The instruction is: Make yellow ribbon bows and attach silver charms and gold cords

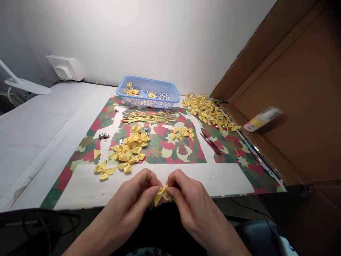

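A small yellow ribbon bow (pixel 159 197) is pinched between both my hands at the table's front edge. My left hand (pixel 141 193) grips its left side between thumb and fingers. On the other side, my right hand (pixel 183 193) pinches the bow's right loop. Beyond my left hand lies a loose pile of yellow bows (pixel 126 151), with one single bow (pixel 103 171) at its near left. Several bows form a small cluster (pixel 183 132) farther right. A bundle of gold ties (pixel 147 117) stretches across the mat behind them.
A blue basket (pixel 148 81) with bows and silver bells stands by the wall. Right of it is a heap of bows with ties (pixel 209 110). Red-handled scissors (pixel 211 144) lie at right, near a bottle (pixel 262 119) and cardboard wall (pixel 287 71). Silver bells (pixel 103 136) sit left.
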`<state>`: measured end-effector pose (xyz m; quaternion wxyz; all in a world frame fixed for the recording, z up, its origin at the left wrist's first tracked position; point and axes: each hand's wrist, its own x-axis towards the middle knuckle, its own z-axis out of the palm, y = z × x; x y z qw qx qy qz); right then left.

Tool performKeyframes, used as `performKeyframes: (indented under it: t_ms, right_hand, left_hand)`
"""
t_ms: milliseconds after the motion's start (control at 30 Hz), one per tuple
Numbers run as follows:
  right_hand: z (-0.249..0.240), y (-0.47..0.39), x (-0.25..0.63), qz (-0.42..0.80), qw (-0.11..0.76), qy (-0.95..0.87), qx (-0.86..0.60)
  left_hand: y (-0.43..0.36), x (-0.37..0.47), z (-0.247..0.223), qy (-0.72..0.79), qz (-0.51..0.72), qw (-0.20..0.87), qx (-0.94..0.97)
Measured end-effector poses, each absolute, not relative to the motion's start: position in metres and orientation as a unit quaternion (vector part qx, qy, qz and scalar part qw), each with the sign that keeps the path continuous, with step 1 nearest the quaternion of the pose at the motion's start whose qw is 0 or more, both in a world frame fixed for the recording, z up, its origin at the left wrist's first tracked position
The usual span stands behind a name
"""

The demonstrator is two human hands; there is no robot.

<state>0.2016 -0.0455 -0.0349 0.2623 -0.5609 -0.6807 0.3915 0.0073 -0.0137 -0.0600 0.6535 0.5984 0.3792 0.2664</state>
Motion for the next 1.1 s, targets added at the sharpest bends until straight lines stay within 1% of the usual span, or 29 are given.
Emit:
performKeyframes:
  t_ms: [167,300,367,500,567,700,800,867,967,1100]
  right_hand:
    - [-0.035,-0.046,0.202,0.388,0.255,-0.685,-0.561]
    - [-0.034,-0.044,0.203,0.419,0.25,-0.669,-0.561]
    - [-0.035,-0.043,0.204,0.444,0.262,-0.651,-0.557]
    - [-0.037,-0.043,0.206,0.459,0.321,-0.614,-0.556]
    - [-0.036,-0.043,0.205,0.458,0.318,-0.617,-0.556]
    - [-0.031,-0.042,0.198,0.426,0.284,-0.652,-0.559]
    - [-0.029,-0.041,0.191,0.399,0.292,-0.674,-0.549]
    - [-0.03,-0.04,0.188,0.395,0.299,-0.679,-0.542]
    - [-0.037,-0.039,0.186,0.42,0.325,-0.651,-0.543]
    - [-0.046,-0.037,0.195,0.494,0.408,-0.551,-0.535]
  left_hand:
    - [-0.016,0.011,-0.062,0.386,0.293,0.688,0.541]
    - [-0.015,0.012,-0.062,0.382,0.283,0.69,0.545]
    - [-0.013,0.012,-0.06,0.377,0.277,0.699,0.541]
    - [-0.013,0.013,-0.058,0.381,0.29,0.713,0.513]
    - [-0.014,0.015,-0.058,0.395,0.308,0.7,0.509]
    - [-0.019,0.018,-0.058,0.423,0.316,0.628,0.571]
    - [-0.021,0.02,-0.058,0.427,0.302,0.595,0.61]
    - [-0.02,0.021,-0.058,0.431,0.296,0.592,0.614]
    - [-0.017,0.02,-0.056,0.431,0.303,0.632,0.568]
    - [-0.012,0.016,-0.053,0.408,0.314,0.718,0.468]
